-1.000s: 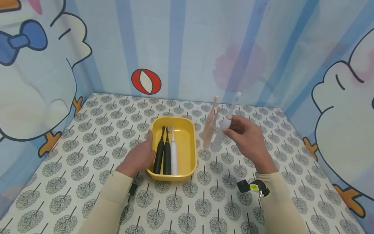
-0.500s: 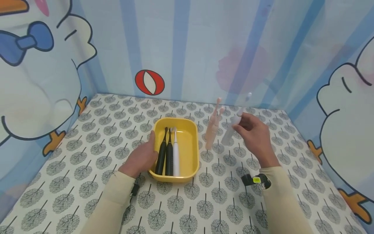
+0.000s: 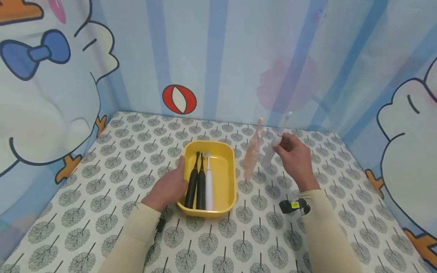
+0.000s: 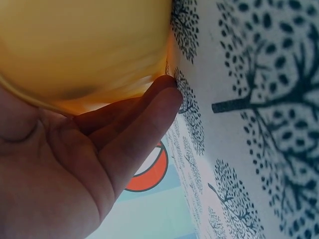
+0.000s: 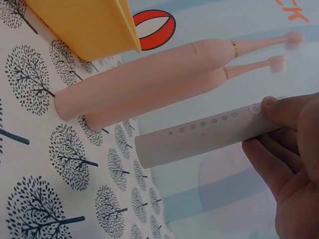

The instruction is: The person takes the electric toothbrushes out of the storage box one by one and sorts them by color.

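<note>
My left hand [image 3: 168, 187] grips the left side of a yellow tray [image 3: 233, 178], thumb over the rim and fingers along the outer wall [image 4: 84, 50]. Inside lie two black electric toothbrushes [image 3: 192, 187] [image 3: 201, 189] and a white one [image 3: 209, 189], side by side, heads pointing away. To the tray's right, two pink electric toothbrushes [image 3: 250, 151] [image 5: 144, 74] stand upright close together. Just right of them, my right hand [image 3: 295, 157] pinches another white electric toothbrush [image 5: 199, 132] high on its handle. It leans, head up and to the right, its base close over the tablecloth.
A tree-print cloth [image 3: 112, 197] covers the table. A cartoon-printed curtain [image 3: 239, 57] rises along the back edge and both sides, right behind the pink toothbrushes. Each wrist wears a small dark camera strap [image 3: 293, 205].
My right hand has shifted the white toothbrush a little right, away from the pink pair. The left hand keeps its grip on the tray. The head view has swung slightly left.
</note>
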`<state>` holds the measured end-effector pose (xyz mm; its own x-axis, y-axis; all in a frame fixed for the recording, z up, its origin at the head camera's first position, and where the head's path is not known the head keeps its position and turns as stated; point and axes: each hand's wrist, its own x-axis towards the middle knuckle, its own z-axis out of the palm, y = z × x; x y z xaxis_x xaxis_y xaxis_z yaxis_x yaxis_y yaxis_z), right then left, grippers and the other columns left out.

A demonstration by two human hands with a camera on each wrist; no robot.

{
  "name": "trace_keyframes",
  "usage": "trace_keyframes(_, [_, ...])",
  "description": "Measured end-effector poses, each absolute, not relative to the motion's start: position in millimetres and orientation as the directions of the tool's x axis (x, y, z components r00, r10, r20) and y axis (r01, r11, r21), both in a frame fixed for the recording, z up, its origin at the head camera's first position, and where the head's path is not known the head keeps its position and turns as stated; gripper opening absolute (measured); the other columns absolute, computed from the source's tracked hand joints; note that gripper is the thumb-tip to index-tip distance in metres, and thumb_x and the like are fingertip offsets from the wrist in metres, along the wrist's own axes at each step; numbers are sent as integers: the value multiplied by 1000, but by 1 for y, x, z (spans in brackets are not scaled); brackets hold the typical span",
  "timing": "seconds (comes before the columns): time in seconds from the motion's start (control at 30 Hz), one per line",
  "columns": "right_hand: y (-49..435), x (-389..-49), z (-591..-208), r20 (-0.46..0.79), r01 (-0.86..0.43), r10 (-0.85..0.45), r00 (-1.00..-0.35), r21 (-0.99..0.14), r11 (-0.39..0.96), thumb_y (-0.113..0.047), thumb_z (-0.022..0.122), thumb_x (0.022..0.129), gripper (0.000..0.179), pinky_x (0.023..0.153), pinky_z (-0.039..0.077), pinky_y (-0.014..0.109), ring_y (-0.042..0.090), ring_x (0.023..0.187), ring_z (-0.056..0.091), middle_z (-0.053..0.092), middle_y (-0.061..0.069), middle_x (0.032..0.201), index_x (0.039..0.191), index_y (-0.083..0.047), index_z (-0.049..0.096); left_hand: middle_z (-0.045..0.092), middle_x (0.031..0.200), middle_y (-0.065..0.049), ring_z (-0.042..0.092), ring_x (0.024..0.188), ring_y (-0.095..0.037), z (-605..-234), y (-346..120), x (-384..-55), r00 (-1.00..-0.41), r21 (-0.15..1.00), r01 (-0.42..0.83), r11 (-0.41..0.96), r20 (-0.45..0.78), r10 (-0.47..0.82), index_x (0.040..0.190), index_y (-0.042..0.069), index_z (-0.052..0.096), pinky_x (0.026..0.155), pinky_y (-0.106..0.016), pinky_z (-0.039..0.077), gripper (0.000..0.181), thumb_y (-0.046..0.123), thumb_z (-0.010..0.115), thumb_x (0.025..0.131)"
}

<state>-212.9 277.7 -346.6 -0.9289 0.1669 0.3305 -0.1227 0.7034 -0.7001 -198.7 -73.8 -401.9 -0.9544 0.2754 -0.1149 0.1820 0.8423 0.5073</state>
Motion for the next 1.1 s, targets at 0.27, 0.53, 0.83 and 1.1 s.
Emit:
trace_keyframes(0.27, [283,-225,-366,346,-151,129,-929,-675,722,-20,66,94,44,90,48,50,31,110,61,65,14,118,135,-9,54,57,82,-7,53,58,-16,-405,-72,-197,-954,517,163,840,-133,267,154,6,-13,56,-32,45,80,12,43,96])
trace_keyframes(0.53, [283,-233,-375,312,-112,134,-941,-657,745,-21,64,95,40,91,46,53,34,110,60,64,16,118,132,-7,55,54,76,-6,52,57,-16,-405,-74,-197,-958,516,159,842,-127,258,155,5,-9,55,-32,45,78,12,42,97])
trace_keyframes(0.83, [283,-238,-378,295,-104,122,-948,-647,755,-23,63,96,43,91,45,54,34,110,60,63,16,120,135,-8,52,54,76,-6,52,57,-17,-401,-74,-198,-957,514,156,843,-131,257,155,6,-10,55,-32,44,78,12,42,97])
trace_keyframes(1.1, [280,-239,-384,273,-104,106,-956,-657,747,-22,62,97,45,90,46,54,36,111,59,62,17,121,137,-7,50,56,82,-7,52,59,-16,-404,-75,-197,-960,524,155,837,-121,253,155,6,-9,57,-32,45,79,11,43,96])
